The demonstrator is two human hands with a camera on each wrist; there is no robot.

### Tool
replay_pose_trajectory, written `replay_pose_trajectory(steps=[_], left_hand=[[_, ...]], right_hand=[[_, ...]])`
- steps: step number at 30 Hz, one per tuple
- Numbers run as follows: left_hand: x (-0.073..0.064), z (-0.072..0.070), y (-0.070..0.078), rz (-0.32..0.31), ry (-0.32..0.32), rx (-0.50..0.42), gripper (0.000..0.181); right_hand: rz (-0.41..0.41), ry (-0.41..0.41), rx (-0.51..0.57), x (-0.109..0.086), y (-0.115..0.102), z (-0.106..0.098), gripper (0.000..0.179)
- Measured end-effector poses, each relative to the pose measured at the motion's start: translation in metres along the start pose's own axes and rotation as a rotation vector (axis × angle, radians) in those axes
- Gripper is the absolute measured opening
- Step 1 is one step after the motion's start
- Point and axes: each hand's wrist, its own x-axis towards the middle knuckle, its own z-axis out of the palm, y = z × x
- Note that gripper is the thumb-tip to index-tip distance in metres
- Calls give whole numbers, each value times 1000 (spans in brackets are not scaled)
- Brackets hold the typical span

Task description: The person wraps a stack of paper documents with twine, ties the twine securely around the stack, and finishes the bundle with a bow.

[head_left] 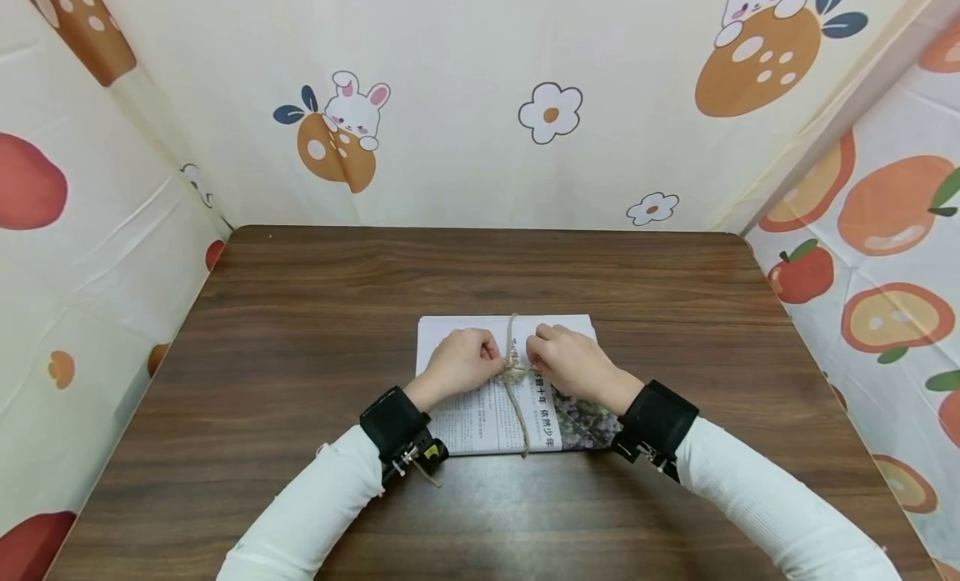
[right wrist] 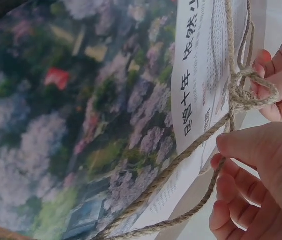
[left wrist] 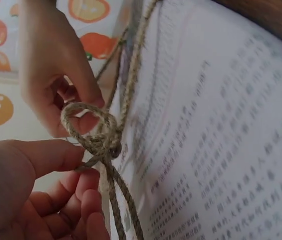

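A folded stack of newspapers lies flat, with text on its left part and a blossom photo on its right. Brown twine runs around the stack and comes together in a knot with a loop over the top sheet. My left hand pinches a strand of twine close to the knot, between thumb and forefinger. Across the knot from it, my right hand pinches another strand between thumb and fingertip. A loose twine tail trails from the right fingers.
The stack rests on a dark wood-grain table. Patterned sheets hang behind and at both sides, including a rabbit-print back sheet. Black camera bands circle both wrists, such as the right band. A short twine end shows beside the left band.
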Motion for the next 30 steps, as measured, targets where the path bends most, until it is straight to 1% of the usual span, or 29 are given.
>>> replay_pose_trajectory(steps=[6,9,11,13,17,20,23,25,30], left_hand=[[3,2,1,-69,-48,-137,18],[3,4,0,-104,-58,-178,20],[3,5,0,-112,-51,-192,20],[2,6,0,-109,-43,-204,19],[-1,6,-1,-80,-29,-211,18],[-2,7,-2,-64,-34,-205,21],[-3,7,-3,-65,-52,-200,24],[-3,7,-4,-63,-58,-198,24],[-4,8,-6,-72,-65,-234,15]], right_hand=[[-20,13,29,3,-1,-1,12],[-23,6,52,5,-2,-1,11],[-22,4,70,6,-3,0,12],[-22,9,86,7,-5,0,13],[-27,34,116,7,-7,2,14],[-29,45,142,7,-8,4,11],[-37,48,165,8,-9,6,7],[-49,64,172,8,-9,8,8],[-20,32,196,9,-13,6,12]])
